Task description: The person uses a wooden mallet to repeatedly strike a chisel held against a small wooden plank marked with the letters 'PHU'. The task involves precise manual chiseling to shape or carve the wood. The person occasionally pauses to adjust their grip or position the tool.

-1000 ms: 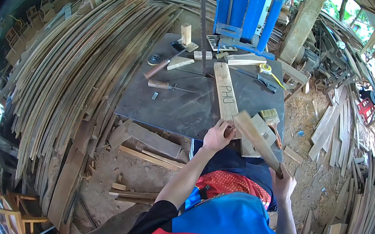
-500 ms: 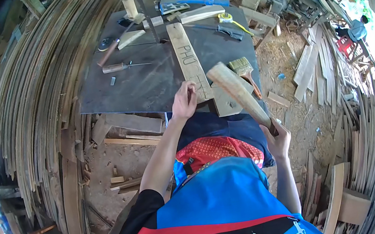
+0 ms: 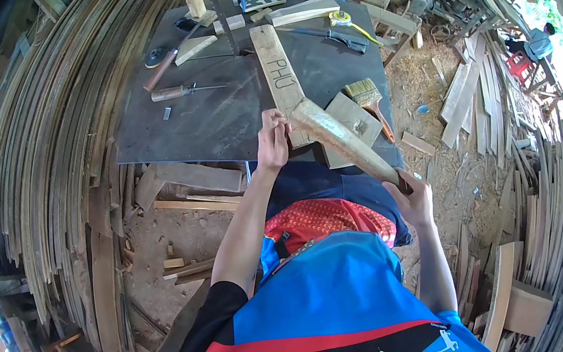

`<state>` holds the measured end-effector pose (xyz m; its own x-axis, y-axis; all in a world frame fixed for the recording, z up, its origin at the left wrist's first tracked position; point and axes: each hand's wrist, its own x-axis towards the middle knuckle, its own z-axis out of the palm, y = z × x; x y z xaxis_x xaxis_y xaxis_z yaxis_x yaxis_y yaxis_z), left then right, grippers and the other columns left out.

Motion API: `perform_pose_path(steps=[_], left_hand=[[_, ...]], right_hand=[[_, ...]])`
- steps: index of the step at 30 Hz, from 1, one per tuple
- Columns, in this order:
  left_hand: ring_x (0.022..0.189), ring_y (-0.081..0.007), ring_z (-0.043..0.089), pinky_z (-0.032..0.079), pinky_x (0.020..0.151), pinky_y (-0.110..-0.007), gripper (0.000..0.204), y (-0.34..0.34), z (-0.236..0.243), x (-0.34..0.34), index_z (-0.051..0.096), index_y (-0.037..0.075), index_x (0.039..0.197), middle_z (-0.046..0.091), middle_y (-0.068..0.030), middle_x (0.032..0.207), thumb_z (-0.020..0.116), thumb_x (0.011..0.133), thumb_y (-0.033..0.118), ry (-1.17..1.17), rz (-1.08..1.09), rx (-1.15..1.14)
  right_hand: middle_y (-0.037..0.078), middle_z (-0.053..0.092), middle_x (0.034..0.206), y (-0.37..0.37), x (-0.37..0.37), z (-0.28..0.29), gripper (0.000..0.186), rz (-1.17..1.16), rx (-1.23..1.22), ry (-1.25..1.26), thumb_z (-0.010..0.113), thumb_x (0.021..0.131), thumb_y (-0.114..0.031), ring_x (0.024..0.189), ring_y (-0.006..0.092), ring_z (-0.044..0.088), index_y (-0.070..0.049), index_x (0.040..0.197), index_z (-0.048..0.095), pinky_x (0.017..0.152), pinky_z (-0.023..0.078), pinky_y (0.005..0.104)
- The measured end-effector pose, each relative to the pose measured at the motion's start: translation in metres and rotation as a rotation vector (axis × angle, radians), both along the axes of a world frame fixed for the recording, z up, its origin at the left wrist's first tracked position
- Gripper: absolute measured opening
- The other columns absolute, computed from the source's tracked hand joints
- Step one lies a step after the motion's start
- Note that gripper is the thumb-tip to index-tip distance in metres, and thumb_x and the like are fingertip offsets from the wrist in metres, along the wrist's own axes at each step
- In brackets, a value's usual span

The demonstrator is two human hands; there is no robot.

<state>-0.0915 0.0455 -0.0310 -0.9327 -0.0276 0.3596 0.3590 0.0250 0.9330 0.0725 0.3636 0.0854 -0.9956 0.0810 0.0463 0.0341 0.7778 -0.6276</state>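
A long wooden board [image 3: 278, 67] with dark hand-drawn lettering lies on the dark tabletop, pointing away from me. At its near end my left hand [image 3: 273, 141] is closed, fingertips pinched together over the board's left edge. Whatever the fingers hold, if anything, is too small or hidden to name. My right hand [image 3: 412, 198] grips the lower end of a thick wooden bar [image 3: 343, 139]. The bar slants up to the left, and its far end covers part of the lettered board beside my left fingers. Below it lies a flat squarish wooden block [image 3: 349, 120].
Around the tabletop [image 3: 208, 125] lie a screwdriver [image 3: 185, 90], a wide paintbrush [image 3: 366, 95], a tape measure [image 3: 341, 18] and small wood offcuts. An upright saw blade [image 3: 222, 21] stands beyond. Stacked timber strips [image 3: 64, 135] line the left. A person [image 3: 537, 44] sits far right.
The wooden bar in my right hand has swung down and left, its far end now close to my left hand. My left hand has turned more upright at the board's edge.
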Motion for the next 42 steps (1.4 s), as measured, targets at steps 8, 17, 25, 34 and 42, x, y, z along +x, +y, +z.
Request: perform_pose_path(steps=[8,17,25,34,42], left_hand=[[0.061,-0.0127,0.048,0.043,0.054,-0.03,0.017,-0.007,-0.017,-0.016,0.04,0.01,0.123,0.055,-0.0069,0.084,0.038,0.11,0.021,-0.269,-0.092,0.341],[0.059,-0.0093,0.039,0.031,0.053,-0.027,0.018,-0.014,-0.007,-0.019,0.042,0.014,0.116,0.053,-0.0048,0.08,0.038,0.113,0.031,-0.403,-0.225,0.404],[0.067,-0.0063,0.048,0.04,0.062,-0.024,0.012,-0.016,-0.007,-0.025,0.058,0.008,0.118,0.057,0.001,0.082,0.056,0.11,0.016,-0.26,-0.164,0.026],[0.096,-0.0281,0.072,0.058,0.085,-0.042,0.014,0.016,0.056,-0.051,0.077,0.013,0.106,0.075,-0.0068,0.096,0.072,0.097,0.022,0.142,-0.01,-0.725],[0.103,-0.0282,0.076,0.06,0.093,-0.041,0.023,0.075,0.069,-0.125,0.08,0.017,0.116,0.081,-0.0047,0.11,0.075,0.093,0.021,-0.107,-0.317,-1.34]], right_hand=[[0.02,0.068,0.078,-0.002,0.005,0.0,0.041,0.094,0.05,-0.04,0.082,0.091,-0.038,0.068,0.0347,0.069,-0.007,0.117,0.076,0.066,0.053,0.04],[0.014,0.067,0.074,0.006,0.006,-0.001,0.037,-0.067,-0.045,-0.075,0.079,0.095,-0.031,0.066,0.0189,0.064,-0.002,0.118,0.076,0.066,0.052,0.0348],[0.002,0.067,0.074,0.025,0.008,-0.017,0.039,-0.16,-0.552,-0.204,0.074,0.101,-0.036,0.063,0.0088,0.06,0.002,0.105,0.077,0.059,0.048,0.0262],[0.008,0.068,0.07,0.036,0.025,-0.036,0.052,-0.336,-0.741,-0.197,0.06,0.107,-0.043,0.057,0.0127,0.062,0.005,0.096,0.075,0.052,0.047,0.0289],[0.006,0.064,0.067,0.019,0.04,-0.054,0.056,-0.31,-0.784,-0.257,0.055,0.11,-0.047,0.056,0.0131,0.059,0.004,0.094,0.075,0.053,0.043,0.0286]])
